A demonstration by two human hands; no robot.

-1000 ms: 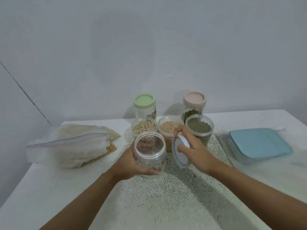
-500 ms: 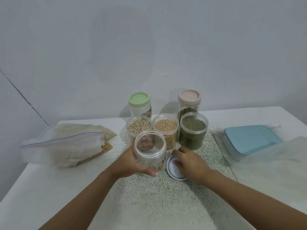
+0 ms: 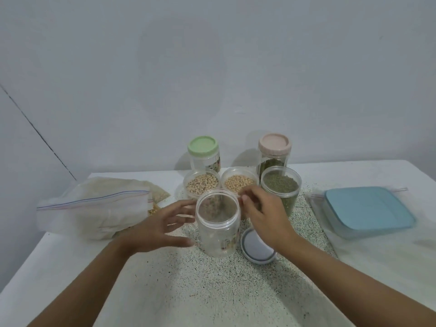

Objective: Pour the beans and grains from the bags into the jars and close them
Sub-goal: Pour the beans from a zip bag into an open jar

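An empty clear jar stands upright and lidless on the speckled table. Its white lid lies flat on the table just right of it. My left hand hovers at the jar's left side with fingers spread and straight, holding nothing. My right hand is over the lid, its loosely curled fingertips at the jar's right rim, and it grips nothing. Behind stand three open jars: pale spotted beans, yellow beans and green grains.
Two closed jars stand at the back, one with a green lid and one with a pink lid. Zip bags with some grain lie at the left. A blue-lidded box sits at the right. A wall rises behind.
My right hand set the lid down on the table, let go and rose to the jar's rim. My left hand released the empty jar and spread its fingers.
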